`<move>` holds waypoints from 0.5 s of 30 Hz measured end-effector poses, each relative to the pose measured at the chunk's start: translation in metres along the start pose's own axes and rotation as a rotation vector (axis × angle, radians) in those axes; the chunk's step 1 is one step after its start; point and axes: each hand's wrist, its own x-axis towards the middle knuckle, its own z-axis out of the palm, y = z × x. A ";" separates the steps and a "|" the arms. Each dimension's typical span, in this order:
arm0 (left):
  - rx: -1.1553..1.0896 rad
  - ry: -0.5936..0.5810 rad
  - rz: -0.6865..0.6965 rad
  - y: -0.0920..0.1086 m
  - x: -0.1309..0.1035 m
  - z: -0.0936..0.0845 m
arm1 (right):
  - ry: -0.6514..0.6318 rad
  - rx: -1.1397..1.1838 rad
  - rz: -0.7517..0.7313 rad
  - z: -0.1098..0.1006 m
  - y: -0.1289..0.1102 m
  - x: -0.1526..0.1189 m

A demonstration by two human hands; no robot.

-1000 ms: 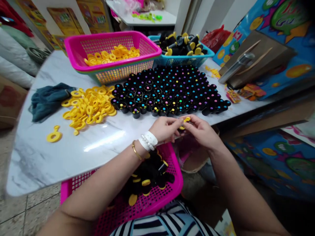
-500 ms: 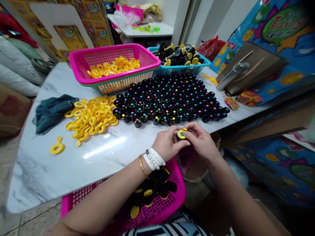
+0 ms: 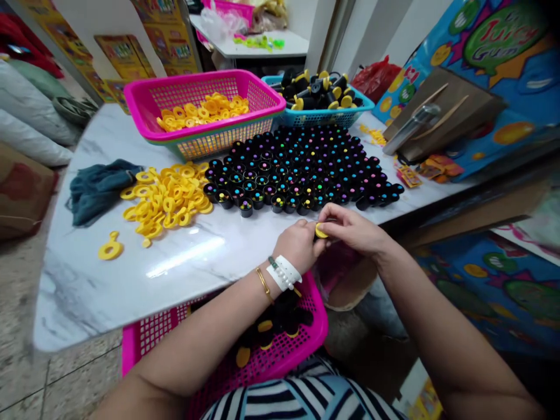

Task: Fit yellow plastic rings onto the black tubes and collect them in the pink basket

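Note:
My left hand [image 3: 297, 248] is closed around a small black cup with a yellow cap [image 3: 321, 231], just off the table's front edge. Fingers of my right hand [image 3: 350, 229] pinch the yellow cap from the other side; most of the cup is hidden. Beyond both hands stand many black cups [image 3: 289, 169] in a tight group, with coloured dots in their tops. Left of them lies a heap of yellow ring caps [image 3: 170, 198], and one separate yellow cap [image 3: 111, 249] is nearer the left edge.
A pink basket [image 3: 144, 131] of yellow caps and a blue basket [image 3: 324, 118] of capped black cups stand behind. Another pink basket [image 3: 321, 326] sits below my forearms. A dark cloth [image 3: 98, 189] lies left; a brown bag [image 3: 464, 111] stands right.
The yellow cap's face with its blue centre no longer shows; the cap is now folded over and tilted between my fingers. My right hand has moved slightly up and its fingers have closed over the cap.

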 end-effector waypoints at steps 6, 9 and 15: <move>-0.001 -0.048 -0.016 0.000 -0.003 -0.009 | 0.025 0.007 -0.095 0.013 0.018 -0.021; -0.040 -0.033 -0.042 -0.002 -0.011 -0.012 | 0.086 0.042 -0.126 0.030 0.025 -0.034; -0.014 -0.225 0.188 -0.008 -0.057 -0.048 | 0.200 -0.203 -0.264 0.080 0.031 -0.064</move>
